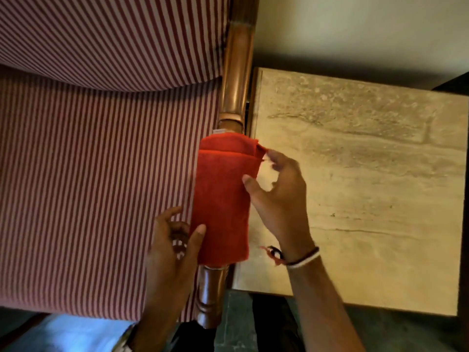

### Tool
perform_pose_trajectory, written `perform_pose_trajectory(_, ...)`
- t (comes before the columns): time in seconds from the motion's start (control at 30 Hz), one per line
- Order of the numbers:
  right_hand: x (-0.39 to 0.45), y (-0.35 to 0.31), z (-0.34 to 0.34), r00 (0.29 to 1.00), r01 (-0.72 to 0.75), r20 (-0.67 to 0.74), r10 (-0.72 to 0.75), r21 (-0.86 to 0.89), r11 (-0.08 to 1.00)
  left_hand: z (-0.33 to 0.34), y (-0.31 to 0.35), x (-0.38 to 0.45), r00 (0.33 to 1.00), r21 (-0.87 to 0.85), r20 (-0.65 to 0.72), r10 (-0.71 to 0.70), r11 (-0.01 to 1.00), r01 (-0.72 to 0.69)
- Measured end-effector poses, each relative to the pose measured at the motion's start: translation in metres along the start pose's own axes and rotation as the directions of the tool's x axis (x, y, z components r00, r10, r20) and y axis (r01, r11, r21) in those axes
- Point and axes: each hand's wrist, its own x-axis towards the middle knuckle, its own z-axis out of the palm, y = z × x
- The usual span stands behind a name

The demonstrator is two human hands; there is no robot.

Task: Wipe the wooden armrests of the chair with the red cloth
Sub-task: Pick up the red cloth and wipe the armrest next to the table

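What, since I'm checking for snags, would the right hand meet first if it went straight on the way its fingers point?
The red cloth draped over the wooden armrest. The right hand points up-left at its folded corner; blurred fingertips make contact unclear.

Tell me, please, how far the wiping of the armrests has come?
Done: the red cloth is laid over one armrest. In hand: the left hand and the right hand each touch an edge of it with a thumb; a firm grip is not clear. Left, probably: the bare wood above and below the cloth, and the other armrest, which is out of view.
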Motion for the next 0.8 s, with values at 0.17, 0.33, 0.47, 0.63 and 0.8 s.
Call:
perform_pose_trajectory(0.17,-0.051,-0.002,0.037,0.856,0.335,-0.283,-0.433,-0.334,0.881,-0.02,-0.036,0.034,0.951,0.306,0.055,0.304,0.902,-0.306)
perform_pose_trajectory(0.33,-0.054,0.02,0.08,0.918,0.329,-0.005,-0.397,-0.551,0.767,-0.029,-0.097,0.106,0.817,0.664,0.334,0.47,0.498,-0.558)
perform_pose_trajectory(0.47,-0.041,0.028,0.104,0.895,0.308,-0.117,-0.431,-0.539,0.784,-0.023,-0.153,0.136,0.765,0.675,0.461,0.449,0.383,-0.631)
perform_pose_trajectory(0.63,0.011,0.002,0.101,0.866,0.305,-0.153,-0.476,-0.593,0.745,-0.014,-0.178,0.146,0.725,0.675,0.408,0.555,0.351,-0.649)
perform_pose_trajectory(0.8,0.039,-0.017,0.097,0.875,0.289,-0.159,-0.457,-0.586,0.757,-0.013,-0.178,0.145,0.714,0.695,0.397,0.577,0.319,-0.644)
